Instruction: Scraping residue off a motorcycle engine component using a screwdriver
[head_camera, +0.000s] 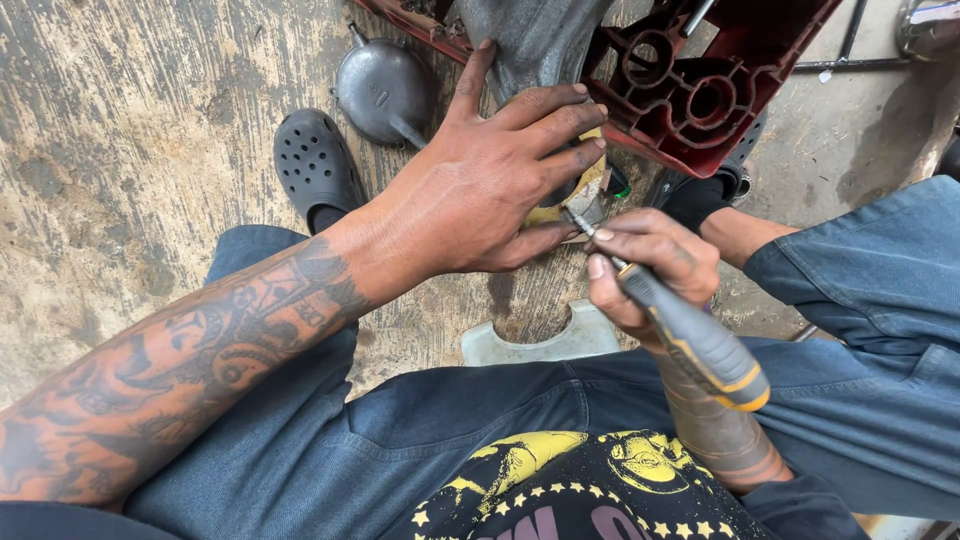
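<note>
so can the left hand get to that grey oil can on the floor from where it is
Probably yes: the left hand rests on the small part beside the oil can, with only bare floor between them.

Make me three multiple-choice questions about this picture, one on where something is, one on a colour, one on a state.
1. Where is the black perforated clog?
A. On the floor left of the left hand
B. On the red casing
C. On the person's lap

2. What colour are the screwdriver handle's accents?
A. Green
B. Yellow
C. White

3. How is the left hand placed?
A. Clenched in a fist
B. Raised in the air
C. Spread flat, pressing down on a part

Answers: 1 A, the clog sits on the concrete beside the grey metal can. 2 B, yellow bands ring the dark handle held by the right hand. 3 C, its fingers lie spread below the red casing.
</note>
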